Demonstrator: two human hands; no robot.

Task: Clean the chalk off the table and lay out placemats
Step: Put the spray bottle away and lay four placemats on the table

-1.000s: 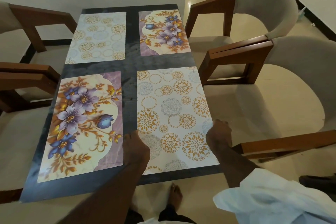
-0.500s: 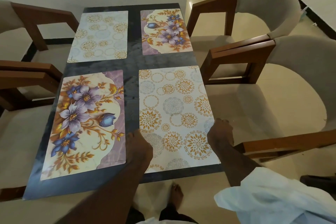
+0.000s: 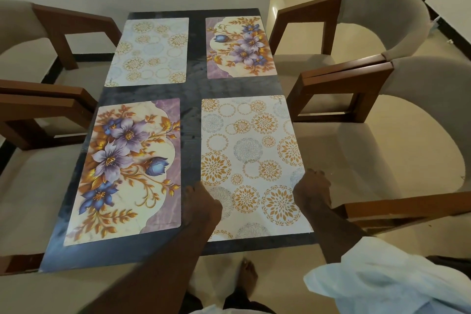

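Dark tabletop (image 3: 193, 89), left hand (image 3: 201, 205) and right hand (image 3: 312, 188) on opposite side edges of near circle-patterned placemat (image 3: 249, 150), fingers seemingly curled, actual grip cannot be told, floral placemat (image 3: 127, 168) just beside.

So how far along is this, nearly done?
Done: far left mat, far right mat and near left mat lie flat on the table. In hand: left hand and right hand sit at the side edges of the near right mat, seemingly squaring it. Left: perhaps the pale haze between mats.
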